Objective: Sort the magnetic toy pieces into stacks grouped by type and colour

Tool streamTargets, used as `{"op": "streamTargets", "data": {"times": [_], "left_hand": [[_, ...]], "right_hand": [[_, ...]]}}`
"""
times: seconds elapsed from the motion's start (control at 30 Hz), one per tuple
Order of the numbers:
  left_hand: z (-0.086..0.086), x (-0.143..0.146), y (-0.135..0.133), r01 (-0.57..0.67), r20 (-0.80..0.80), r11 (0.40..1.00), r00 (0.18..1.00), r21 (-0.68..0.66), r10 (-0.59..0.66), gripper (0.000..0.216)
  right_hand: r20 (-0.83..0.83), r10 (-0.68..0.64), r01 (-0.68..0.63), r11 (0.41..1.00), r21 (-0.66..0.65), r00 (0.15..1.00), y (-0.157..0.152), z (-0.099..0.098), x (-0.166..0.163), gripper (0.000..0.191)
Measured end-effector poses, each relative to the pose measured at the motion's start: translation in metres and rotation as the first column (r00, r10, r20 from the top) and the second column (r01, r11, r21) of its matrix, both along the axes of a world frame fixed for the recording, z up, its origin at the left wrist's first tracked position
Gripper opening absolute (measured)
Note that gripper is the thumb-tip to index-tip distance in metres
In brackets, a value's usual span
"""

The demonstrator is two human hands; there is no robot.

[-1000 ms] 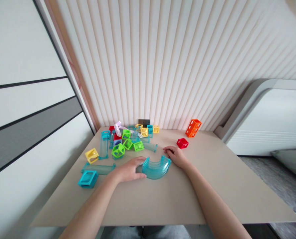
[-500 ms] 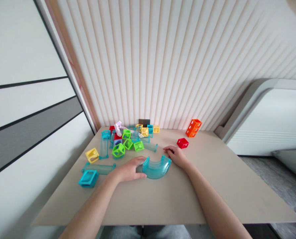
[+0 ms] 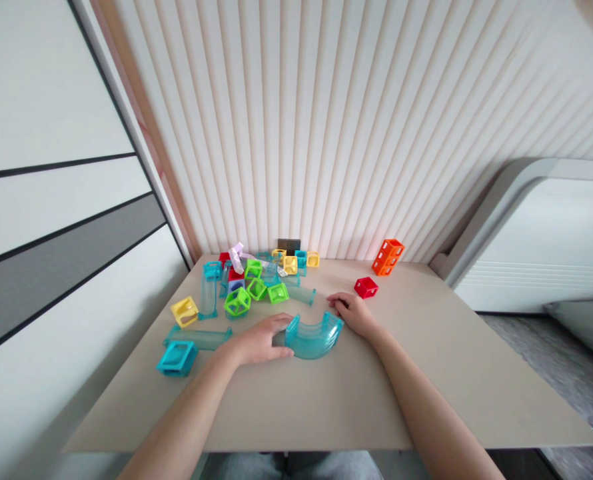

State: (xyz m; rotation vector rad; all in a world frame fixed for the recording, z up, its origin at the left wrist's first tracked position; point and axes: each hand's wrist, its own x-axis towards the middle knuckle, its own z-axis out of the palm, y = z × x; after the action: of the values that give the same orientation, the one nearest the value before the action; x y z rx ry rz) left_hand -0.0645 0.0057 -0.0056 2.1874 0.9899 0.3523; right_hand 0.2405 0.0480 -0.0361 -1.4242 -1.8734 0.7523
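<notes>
A clear teal curved track piece (image 3: 312, 339) lies on the beige table (image 3: 326, 400), its ends pointing away from me. My left hand (image 3: 259, 341) rests at its left end, fingers wrapped around that end. On the other side my right hand (image 3: 354, 313) grips the right end, fingers curled against it. Both forearms reach in from the near edge of the table.
A heap of coloured plastic cubes and clear tubes (image 3: 249, 280) lies at the back left. A teal cube (image 3: 176, 358) and a yellow cube (image 3: 184, 311) sit left of my hands. A red cube (image 3: 365, 287) and an orange block stack (image 3: 387, 257) stand back right, near the ribbed wall.
</notes>
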Motion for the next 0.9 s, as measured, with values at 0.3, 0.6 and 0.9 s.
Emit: {"op": "streamTargets", "data": {"times": [0.3, 0.6, 0.9], "left_hand": [[0.0006, 0.0003, 0.0006, 0.019, -0.014, 1.000, 1.000, 0.014, -0.019, 0.069], [0.0032, 0.0008, -0.0007, 0.005, -0.025, 1.000, 1.000, 0.001, -0.005, 0.067], [0.0001, -0.0005, 0.0002, 0.017, -0.012, 1.000, 1.000, 0.016, -0.017, 0.067]], "right_hand": [[0.003, 0.003, -0.003, 1.000, -0.004, 1.000, 0.0014, -0.0026, 0.0013, 0.031], [0.008, 0.003, -0.003, 1.000, -0.005, 1.000, 0.0012, -0.0027, 0.0007, 0.031], [0.003, 0.001, -0.001, 1.000, -0.001, 1.000, 0.0008, -0.0010, -0.0002, 0.031]]}}
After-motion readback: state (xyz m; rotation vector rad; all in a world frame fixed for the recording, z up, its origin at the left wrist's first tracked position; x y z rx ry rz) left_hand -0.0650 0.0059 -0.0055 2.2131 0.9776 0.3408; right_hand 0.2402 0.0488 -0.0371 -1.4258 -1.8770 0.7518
